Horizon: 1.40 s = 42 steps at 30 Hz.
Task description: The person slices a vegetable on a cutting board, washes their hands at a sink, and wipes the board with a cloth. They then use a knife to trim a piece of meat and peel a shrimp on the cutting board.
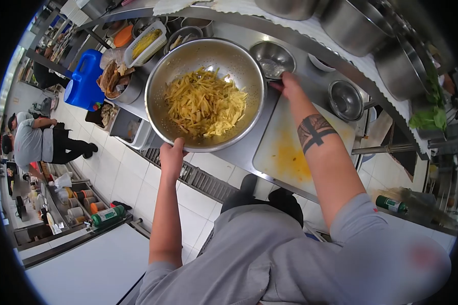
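Note:
A large steel colander [155, 109] with small holes hangs in front of me, over the counter's edge. In it lies a heap of pale-yellow to brownish cut strips [201, 104], which look like potato. My left hand [173, 155] is closed on the near-left rim, thumb on top. At the right side of the colander my right hand [288, 85] grips its edge, with the fingers partly hidden. Just beyond that hand sits a small steel bowl [272, 57]. Below the right forearm lies a white cutting board [275, 137] with orange-yellow stains.
A blue jug [86, 79] and a white basket of yellow strips [146, 47] stand left. Another steel bowl [345, 100] is at right. Large pots [353, 25] line the overhead shelf [295, 31]. A co-worker [35, 137] stands across the tiled aisle.

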Motion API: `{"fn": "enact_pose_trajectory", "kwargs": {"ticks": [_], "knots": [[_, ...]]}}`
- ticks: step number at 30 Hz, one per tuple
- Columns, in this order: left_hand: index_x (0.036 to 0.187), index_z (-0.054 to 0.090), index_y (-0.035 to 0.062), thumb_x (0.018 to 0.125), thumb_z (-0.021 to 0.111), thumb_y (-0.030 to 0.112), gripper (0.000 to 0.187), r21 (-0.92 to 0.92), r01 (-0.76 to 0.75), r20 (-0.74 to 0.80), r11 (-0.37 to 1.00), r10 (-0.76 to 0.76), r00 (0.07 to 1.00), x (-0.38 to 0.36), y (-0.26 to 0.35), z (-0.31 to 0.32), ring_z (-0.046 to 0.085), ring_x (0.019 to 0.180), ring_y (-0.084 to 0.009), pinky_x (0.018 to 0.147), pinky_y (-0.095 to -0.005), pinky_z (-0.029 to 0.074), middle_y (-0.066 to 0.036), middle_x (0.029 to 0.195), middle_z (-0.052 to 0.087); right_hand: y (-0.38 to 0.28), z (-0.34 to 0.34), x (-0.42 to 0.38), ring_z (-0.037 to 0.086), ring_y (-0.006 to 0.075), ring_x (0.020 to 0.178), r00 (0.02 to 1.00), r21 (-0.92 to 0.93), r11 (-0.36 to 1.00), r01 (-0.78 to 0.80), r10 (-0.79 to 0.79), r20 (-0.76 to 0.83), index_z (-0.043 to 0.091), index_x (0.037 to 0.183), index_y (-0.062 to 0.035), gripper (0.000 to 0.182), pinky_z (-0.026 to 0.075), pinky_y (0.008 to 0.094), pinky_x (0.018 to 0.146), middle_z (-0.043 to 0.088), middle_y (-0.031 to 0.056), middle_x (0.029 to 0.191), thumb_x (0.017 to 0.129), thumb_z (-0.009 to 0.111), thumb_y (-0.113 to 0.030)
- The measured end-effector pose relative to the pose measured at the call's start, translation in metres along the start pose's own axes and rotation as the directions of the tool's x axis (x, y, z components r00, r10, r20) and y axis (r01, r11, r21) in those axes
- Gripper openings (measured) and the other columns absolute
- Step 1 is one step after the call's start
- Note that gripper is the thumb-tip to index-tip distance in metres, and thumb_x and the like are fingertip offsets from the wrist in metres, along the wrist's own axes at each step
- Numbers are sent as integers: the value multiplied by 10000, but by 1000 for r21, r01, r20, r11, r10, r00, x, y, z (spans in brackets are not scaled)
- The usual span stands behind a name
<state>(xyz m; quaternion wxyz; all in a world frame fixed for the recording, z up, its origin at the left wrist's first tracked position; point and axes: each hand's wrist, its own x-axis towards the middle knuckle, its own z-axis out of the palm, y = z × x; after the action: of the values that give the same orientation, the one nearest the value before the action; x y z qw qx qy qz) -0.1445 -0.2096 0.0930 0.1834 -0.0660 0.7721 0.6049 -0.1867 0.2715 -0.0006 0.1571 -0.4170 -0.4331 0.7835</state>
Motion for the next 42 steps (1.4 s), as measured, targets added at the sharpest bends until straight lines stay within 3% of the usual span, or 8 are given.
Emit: {"fn": "enact_pose_trajectory", "kwargs": {"ticks": [11,14,21,23,25,32,35,42], "knots": [[968,702,-132,920,692,222,357,-222,8,34,975,-1,999,53,29,98,647,727,-163,682,-312,548,-105,850,708,-24,-124,-162,724,292,836,874,-163,904,395,-425,-237,541,1238,64,326,678,420,644,666,204,1109,944,577,-70],[1388,523,-103,989,633,192,508,-397,119,220,910,-32,975,92,41,160,657,1158,-284,937,-405,596,-205,1353,610,-10,-159,-204,713,264,786,872,-206,910,361,-407,-273,552,1182,39,262,674,410,633,667,171,1045,942,569,-64],[1405,494,-94,954,609,153,527,-454,63,215,889,41,976,224,100,284,660,1126,-340,837,-460,627,-222,1323,597,45,-187,-260,705,236,718,932,-288,938,192,-266,-248,579,1096,4,173,652,389,552,668,119,949,935,576,-60],[1374,523,-81,944,606,128,485,-43,-355,200,934,356,913,364,52,339,664,1130,-343,820,-467,627,-207,1306,612,48,-161,-269,713,245,726,938,-295,938,182,-256,-235,595,1101,35,197,657,378,547,677,135,958,932,585,-67],[1343,549,-63,942,638,144,460,-412,89,286,907,36,958,308,123,323,660,1153,-344,856,-470,622,-196,1310,617,50,-138,-270,732,265,751,956,-309,939,149,-217,-196,606,1112,71,233,667,372,553,691,160,981,927,596,-69],[1196,672,3,994,686,443,485,-346,33,364,938,101,926,313,118,313,707,928,-272,807,-377,569,-106,998,739,41,-55,-231,723,272,739,988,-258,963,82,-112,-105,567,1061,54,171,666,389,573,670,177,977,944,596,-69],[964,720,25,1011,678,431,410,-187,-250,225,950,289,931,244,100,251,634,756,-185,708,-359,512,-68,826,688,38,-24,-209,741,319,770,996,-190,979,79,-85,-25,502,1122,78,220,690,427,691,645,234,1064,985,583,-75],[1117,711,4,1003,695,263,284,-121,-170,169,978,189,967,116,-29,50,709,961,-166,842,-302,559,-83,1029,737,68,-26,-211,757,297,916,994,-210,978,19,4,112,488,1203,47,326,669,387,757,642,177,1084,1049,648,-192]]}}
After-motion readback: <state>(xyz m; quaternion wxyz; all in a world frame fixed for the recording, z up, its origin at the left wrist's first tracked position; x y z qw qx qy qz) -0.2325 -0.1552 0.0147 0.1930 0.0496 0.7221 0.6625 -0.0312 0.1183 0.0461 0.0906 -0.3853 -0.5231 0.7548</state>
